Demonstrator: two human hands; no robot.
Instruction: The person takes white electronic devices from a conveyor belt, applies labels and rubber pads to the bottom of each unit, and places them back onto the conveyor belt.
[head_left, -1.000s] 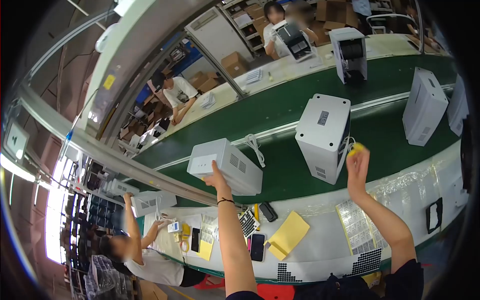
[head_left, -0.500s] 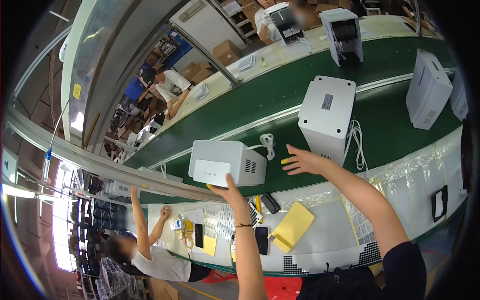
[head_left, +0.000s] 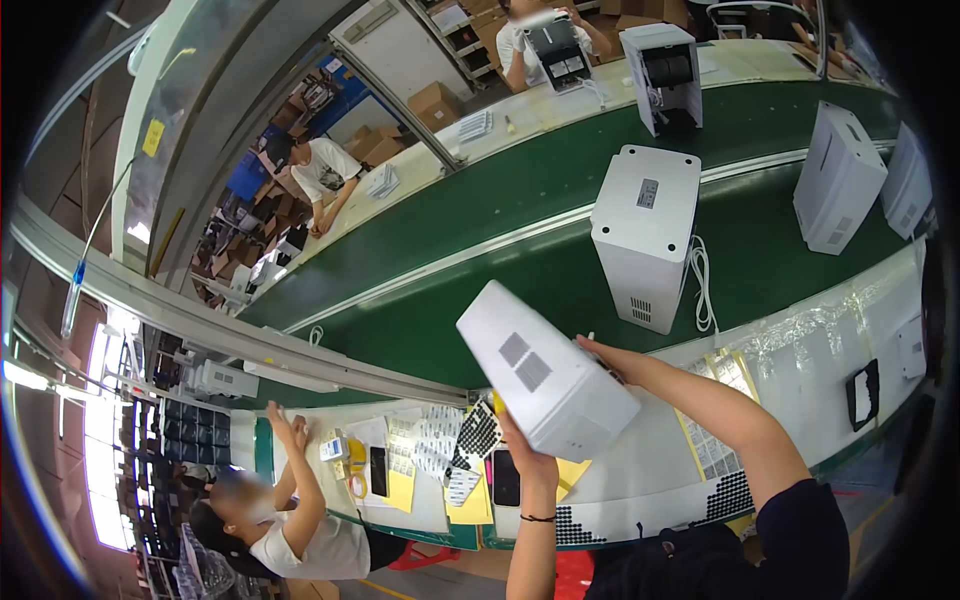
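Observation:
A white box-shaped appliance with two vent grilles on its side is held tilted between my hands, over the near edge of the green conveyor belt. My left hand grips its lower left edge, the thumb up along the side. On its right side is my right hand, its fingers partly hidden behind the casing. Beyond them a second white appliance stands on the belt with its footed face upward and a coiled white cable beside it.
On the white worktable lie a black phone, yellow sheets, dotted sticker sheets and a black frame-shaped piece. More white appliances stand along the belt. Co-workers sit at left and across the belt.
The appliance has come up off the belt, moved right and toward me, and turned. My right hand, apart from it before, now holds it too. The near-left co-worker's hands have drawn together.

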